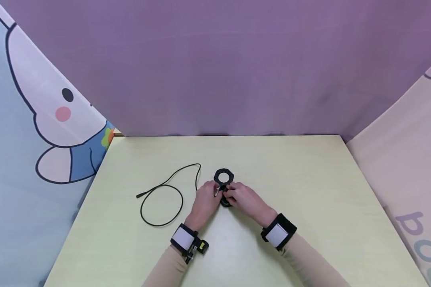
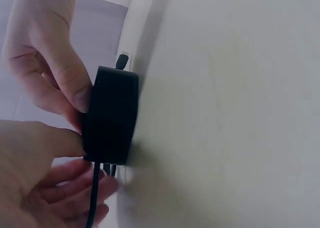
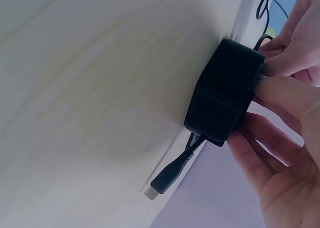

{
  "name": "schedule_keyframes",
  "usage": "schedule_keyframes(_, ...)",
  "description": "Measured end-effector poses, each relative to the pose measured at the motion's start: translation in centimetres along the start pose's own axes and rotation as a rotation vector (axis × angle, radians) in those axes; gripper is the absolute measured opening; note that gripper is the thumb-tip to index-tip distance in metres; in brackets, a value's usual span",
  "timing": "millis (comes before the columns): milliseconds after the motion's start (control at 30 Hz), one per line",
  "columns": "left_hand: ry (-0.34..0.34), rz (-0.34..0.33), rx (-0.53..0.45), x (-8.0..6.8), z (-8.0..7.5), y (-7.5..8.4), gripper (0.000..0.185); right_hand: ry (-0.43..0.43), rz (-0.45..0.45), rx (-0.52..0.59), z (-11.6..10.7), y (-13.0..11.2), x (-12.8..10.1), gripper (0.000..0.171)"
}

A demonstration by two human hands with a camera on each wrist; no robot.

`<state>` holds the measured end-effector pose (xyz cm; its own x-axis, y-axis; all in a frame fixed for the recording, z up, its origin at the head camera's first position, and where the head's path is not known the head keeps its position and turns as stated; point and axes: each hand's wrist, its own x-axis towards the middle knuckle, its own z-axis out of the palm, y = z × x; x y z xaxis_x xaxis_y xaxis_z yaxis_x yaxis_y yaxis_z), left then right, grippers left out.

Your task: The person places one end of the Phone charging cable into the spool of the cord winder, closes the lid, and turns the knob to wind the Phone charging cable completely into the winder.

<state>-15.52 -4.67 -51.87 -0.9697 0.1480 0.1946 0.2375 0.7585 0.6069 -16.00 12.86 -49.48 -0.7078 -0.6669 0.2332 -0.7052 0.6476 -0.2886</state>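
Observation:
A small black case (image 1: 226, 203) with angled sides stands near the middle of the table. Its lid (image 1: 216, 177), a black ring with a round opening, is swung out on the far side. My left hand (image 1: 205, 201) holds the case's left side, thumb at its upper edge, fingers around the side. From the right, my right hand (image 1: 249, 201) grips it with thumb and fingers. A thin black cable (image 2: 95, 193) runs into the case past the left fingers. On the opposite side, a metal-tipped plug (image 3: 169, 174) sticks out. The case's inside is hidden by my fingers.
To the left, the cable's long free length (image 1: 182, 198) lies in a loose loop, ending in a black connector (image 1: 141, 195). The pale table (image 1: 309, 171) meets a purple cloth wall (image 1: 230, 67) at the back. Printed cloth panels (image 1: 50, 119) stand at both sides.

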Motion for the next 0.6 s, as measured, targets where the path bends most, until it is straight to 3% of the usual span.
schedule_keyframes(200,-0.081,0.093,-0.038,-0.8,0.1,-0.1,0.044,-0.001,0.001,0.003,0.0,0.0,0.0,0.010)
schedule_keyframes(400,-0.202,0.126,-0.041,-1.2,-0.2,0.0,0.079,-0.006,0.021,0.008,-0.3,0.0,0.0,0.012)
schedule_keyframes(600,-0.145,0.124,-0.050,-1.5,0.3,-0.1,0.079,-0.017,0.016,0.012,-0.2,0.0,0.0,0.012)
